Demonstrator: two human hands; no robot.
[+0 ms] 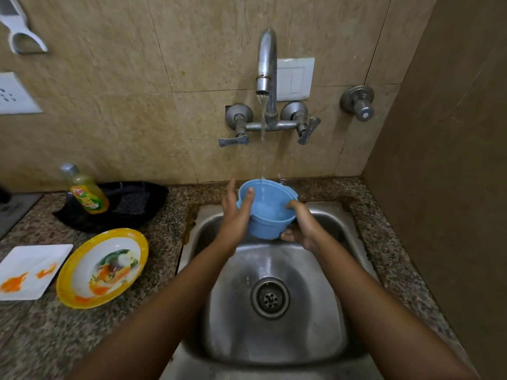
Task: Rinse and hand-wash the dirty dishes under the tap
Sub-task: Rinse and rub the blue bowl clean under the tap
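On the granite desk (153,259) at far left lies a white square plate (35,266) smeared with orange. Just beside it is a yellow-rimmed dish (103,267) holding food scraps, and behind them a dish-soap bottle (88,193) leans in a black tray (137,201).

Over the back of the steel sink (274,341), the left hand (234,215) holds the blue plastic bowl (267,218) from its left side. Its thumb is hooked over the rim and its other fingers (231,187) stand nearly straight behind the wall. The tap (265,64) runs, and its stream drops straight into the bowl, whose mouth tips toward the camera. The right hand (301,226) grips the opposite side, thumb over the rim and fingers curled beneath the base.

The bowl sits between both hands, equally near each. The two dirty dishes lie well apart to the left, so the left hand is likely the nearer one for fetching them.

The right fingers are mostly hidden under the bowl. Whether any residue remains inside is hard to make out through the water.
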